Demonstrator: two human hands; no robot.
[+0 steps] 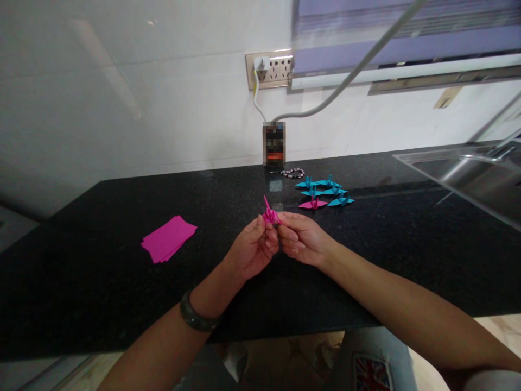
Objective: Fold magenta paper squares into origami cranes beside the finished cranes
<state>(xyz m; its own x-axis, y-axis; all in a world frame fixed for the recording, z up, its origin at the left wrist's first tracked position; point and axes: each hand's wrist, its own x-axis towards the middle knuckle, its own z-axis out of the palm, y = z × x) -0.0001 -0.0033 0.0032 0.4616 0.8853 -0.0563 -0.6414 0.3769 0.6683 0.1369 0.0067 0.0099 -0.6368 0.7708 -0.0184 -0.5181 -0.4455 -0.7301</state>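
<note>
Between my two hands, over the black counter, is a pink origami crane (271, 216) with one thin point sticking up. My left hand (254, 247) pinches its left side between thumb and fingers. On the other side my right hand (303, 238) grips it the same way, fingers curled. Part of the paper is hidden behind the fingertips. Beyond my right hand stand several blue paper cranes (336, 190) in short rows, with one finished pink crane (313, 204) at their front left. A loose stack of pink paper sheets (169, 239) lies left of my left hand.
A beaded bracelet (293, 173) lies near the wall, beside an upright blurred-out device (274, 144) with a cable. Above it is a wall socket panel (269, 69) with a plug. A metal sink (459, 174) is set into the black counter (101, 304) at right.
</note>
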